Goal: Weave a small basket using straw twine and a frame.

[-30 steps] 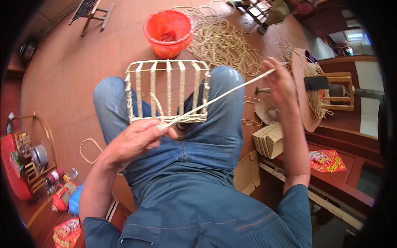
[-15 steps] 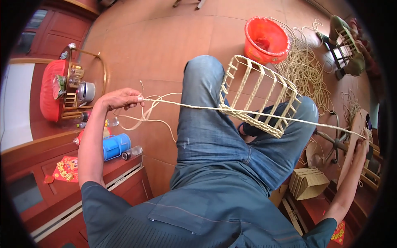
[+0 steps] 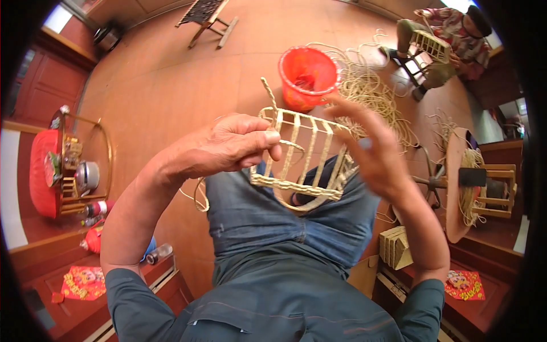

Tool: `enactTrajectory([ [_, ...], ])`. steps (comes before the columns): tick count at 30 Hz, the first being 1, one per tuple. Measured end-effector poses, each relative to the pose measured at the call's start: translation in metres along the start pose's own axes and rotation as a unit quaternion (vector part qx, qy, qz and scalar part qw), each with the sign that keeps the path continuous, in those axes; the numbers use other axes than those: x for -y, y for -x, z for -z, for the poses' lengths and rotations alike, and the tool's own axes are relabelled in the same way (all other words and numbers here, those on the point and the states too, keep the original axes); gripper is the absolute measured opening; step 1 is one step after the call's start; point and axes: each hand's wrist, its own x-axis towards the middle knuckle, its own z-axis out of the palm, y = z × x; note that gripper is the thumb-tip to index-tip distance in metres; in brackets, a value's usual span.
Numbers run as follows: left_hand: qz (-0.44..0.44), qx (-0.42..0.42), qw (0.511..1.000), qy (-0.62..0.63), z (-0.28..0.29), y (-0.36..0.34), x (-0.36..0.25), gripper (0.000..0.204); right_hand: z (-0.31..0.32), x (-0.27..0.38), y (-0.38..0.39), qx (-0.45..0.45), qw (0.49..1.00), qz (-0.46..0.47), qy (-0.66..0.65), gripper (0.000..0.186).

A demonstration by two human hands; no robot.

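An open, basket-like frame wound in pale twisted straw cord (image 3: 314, 147) rests over my lap between my knees. At its left end my left hand (image 3: 233, 145) is closed in a pinch on a thin straw cord (image 3: 292, 143), thumb against fingertips. A short twisted cord end (image 3: 268, 93) sticks up past those fingers, and a loop of cord hangs below the frame's near edge. Over the frame's right side is my right hand (image 3: 373, 151), smeared by motion. Its thumb and fingers look apart, and I see nothing held in them.
A red bucket (image 3: 307, 77) stands beyond the frame, beside a heap of loose cord (image 3: 370, 94). Another person (image 3: 453, 43) sits far right with a similar frame. A round-topped stand (image 3: 456, 188) and a woven block (image 3: 394, 248) are to the right; a red stool (image 3: 43, 174) is left.
My hands were spread wide with a cord stretched between them across the frame. Both have come in to the frame, and the right has let go of the cord. The view has shifted.
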Motion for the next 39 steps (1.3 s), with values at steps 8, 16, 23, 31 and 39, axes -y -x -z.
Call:
enactTrajectory([
  [8,-0.074,0.026,0.997,-0.027,-0.008,-0.013,-0.006,0.039,-0.014,-0.004,0.018,0.051,0.992,-0.082,-0.085,0.023],
  [16,0.032,0.01,0.999,-0.006,0.018,0.002,0.04,0.039,0.09,-0.141,0.051,-0.053,0.952,-0.272,0.131,0.027],
  [23,0.091,0.076,0.993,0.003,0.004,-0.017,0.031,0.039,0.054,-0.061,0.051,-0.056,0.944,0.011,0.326,0.055],
  [31,0.014,0.099,0.993,-0.062,-0.027,-0.043,-0.003,0.042,-0.024,-0.001,0.028,0.024,0.954,0.196,0.225,0.061],
  [39,-0.077,0.061,0.995,0.027,-0.025,-0.043,-0.003,0.036,-0.02,-0.013,0.033,0.057,0.996,-0.033,-0.054,0.014],
])
